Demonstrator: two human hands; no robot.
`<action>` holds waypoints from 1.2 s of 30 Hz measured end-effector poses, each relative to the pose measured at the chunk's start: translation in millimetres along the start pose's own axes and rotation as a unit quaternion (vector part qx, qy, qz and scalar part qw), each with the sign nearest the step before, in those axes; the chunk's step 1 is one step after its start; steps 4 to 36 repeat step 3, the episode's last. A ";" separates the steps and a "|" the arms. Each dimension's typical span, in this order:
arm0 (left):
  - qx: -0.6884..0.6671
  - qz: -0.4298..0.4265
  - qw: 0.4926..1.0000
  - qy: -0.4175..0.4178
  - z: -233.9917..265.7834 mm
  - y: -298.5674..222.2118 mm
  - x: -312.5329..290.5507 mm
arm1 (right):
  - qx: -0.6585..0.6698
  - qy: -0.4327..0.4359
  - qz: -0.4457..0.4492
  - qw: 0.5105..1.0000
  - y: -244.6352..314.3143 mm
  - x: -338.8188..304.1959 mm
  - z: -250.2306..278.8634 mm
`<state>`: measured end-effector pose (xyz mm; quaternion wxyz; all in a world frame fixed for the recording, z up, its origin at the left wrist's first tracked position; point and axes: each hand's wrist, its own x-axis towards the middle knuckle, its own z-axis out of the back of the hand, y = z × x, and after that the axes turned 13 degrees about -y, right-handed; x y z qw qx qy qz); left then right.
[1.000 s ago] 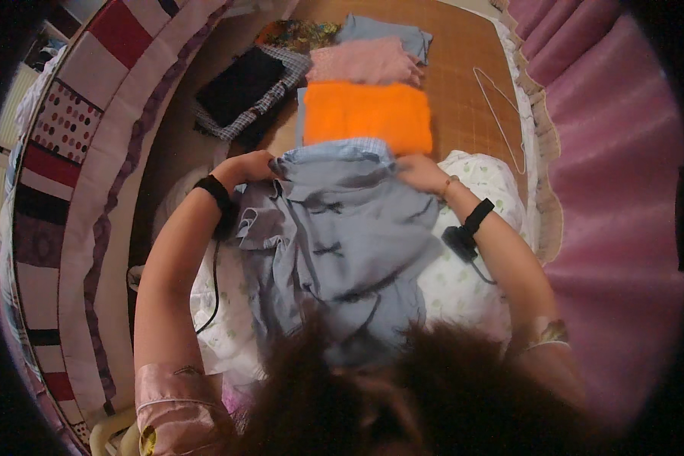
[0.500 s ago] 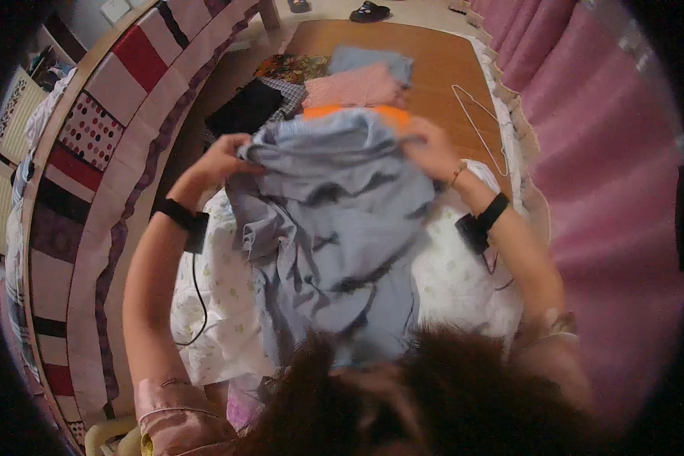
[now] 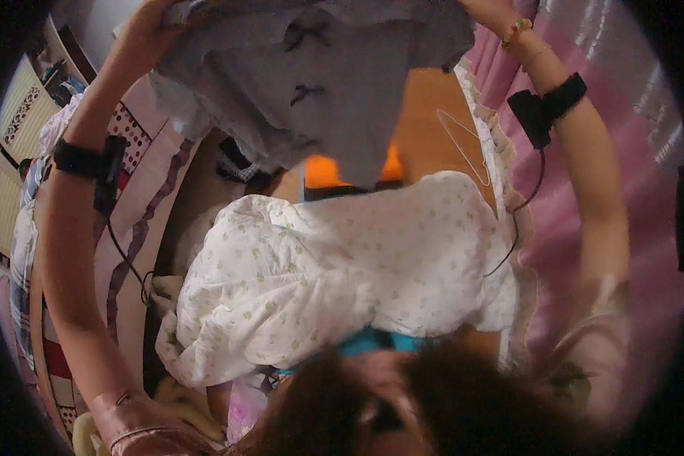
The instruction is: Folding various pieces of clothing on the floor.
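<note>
A grey-blue garment (image 3: 334, 83) with small dark bows hangs spread out in the air between my raised hands. Closed on its upper left part is my left hand (image 3: 150, 29), close to the top edge of the view. My right hand (image 3: 495, 11) grips the garment's upper right end, its fingers partly cut off by the frame. Below the hanging cloth lies a white quilt (image 3: 342, 254) with a small green print, bunched over my lap area.
An orange item (image 3: 328, 172) lies past the quilt on the brown board (image 3: 432, 99), beside a white wire hanger (image 3: 463, 144). Dark folded cloth (image 3: 235, 161) lies to the left. A patchwork-covered bed side (image 3: 133, 140) runs along the left, a pink curtain (image 3: 585, 175) along the right.
Both hands have lifted the garment up and away from me, off the quilt. The quilt beneath now shows, while the hanging cloth hides the folded pink and blue pieces.
</note>
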<state>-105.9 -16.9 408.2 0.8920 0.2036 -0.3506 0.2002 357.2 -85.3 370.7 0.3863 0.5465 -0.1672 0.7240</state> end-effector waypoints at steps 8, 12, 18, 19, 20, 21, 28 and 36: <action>0.034 0.156 0.987 -0.012 4.4 -53.4 29.7 | -0.068 0.012 -0.015 0.998 7.9 10.8 16.9; 0.034 0.156 0.987 -0.012 4.4 -53.4 29.7 | -0.068 0.012 -0.015 0.998 7.9 10.8 16.9; 0.034 0.156 0.987 -0.012 4.4 -53.4 29.7 | -0.068 0.012 -0.015 0.998 7.9 10.8 16.9; 0.034 0.156 0.987 -0.012 4.4 -53.4 29.7 | -0.068 0.012 -0.015 0.998 7.9 10.8 16.9; 0.034 0.156 0.987 -0.012 4.4 -53.4 29.7 | -0.068 0.012 -0.015 0.998 7.9 10.8 16.9; 0.034 0.156 0.987 -0.012 4.4 -53.4 29.7 | -0.068 0.012 -0.015 0.998 7.9 10.8 16.9; 0.034 0.156 0.987 -0.012 4.4 -53.4 29.7 | -0.068 0.012 -0.015 0.998 7.9 10.8 16.9; 0.034 0.156 0.987 -0.012 4.4 -53.4 29.7 | -0.068 0.012 -0.015 0.998 7.9 10.8 16.9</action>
